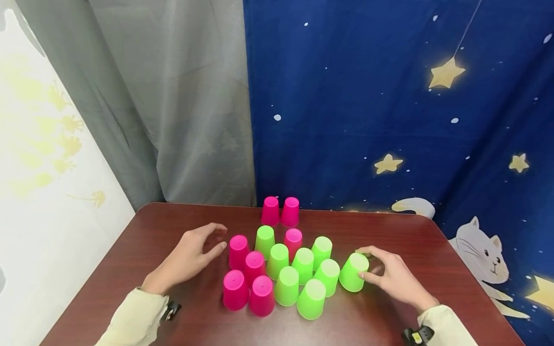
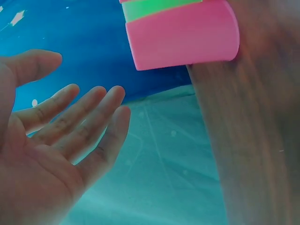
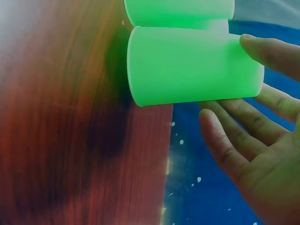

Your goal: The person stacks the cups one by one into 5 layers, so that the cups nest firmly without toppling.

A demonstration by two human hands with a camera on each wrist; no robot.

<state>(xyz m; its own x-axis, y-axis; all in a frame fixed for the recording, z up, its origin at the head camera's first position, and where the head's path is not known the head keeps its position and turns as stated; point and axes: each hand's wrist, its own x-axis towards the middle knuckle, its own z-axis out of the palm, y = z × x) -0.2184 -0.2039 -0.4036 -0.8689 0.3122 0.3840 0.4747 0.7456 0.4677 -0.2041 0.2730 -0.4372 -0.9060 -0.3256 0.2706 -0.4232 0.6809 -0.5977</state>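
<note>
My right hand (image 1: 391, 276) has its thumb and fingers round the upper part of an upside-down green cup (image 1: 354, 273) at the right end of the group. In the right wrist view the thumb lies on the near side of this green cup (image 3: 192, 68), with some fingers partly hidden behind it. My left hand (image 1: 190, 254) hovers left of an upside-down pink cup (image 1: 238, 252), fingers loosely bent and holding nothing. The left wrist view shows that hand (image 2: 61, 136) apart from a pink cup (image 2: 185, 37).
Several more pink cups (image 1: 261, 295) and green cups (image 1: 311, 299) stand upside down close together mid-table. Two pink cups (image 1: 280, 212) stand near the back edge of the brown table (image 1: 173, 221). Behind it hang a grey curtain (image 1: 203, 120) and a blue starry one (image 1: 346, 120).
</note>
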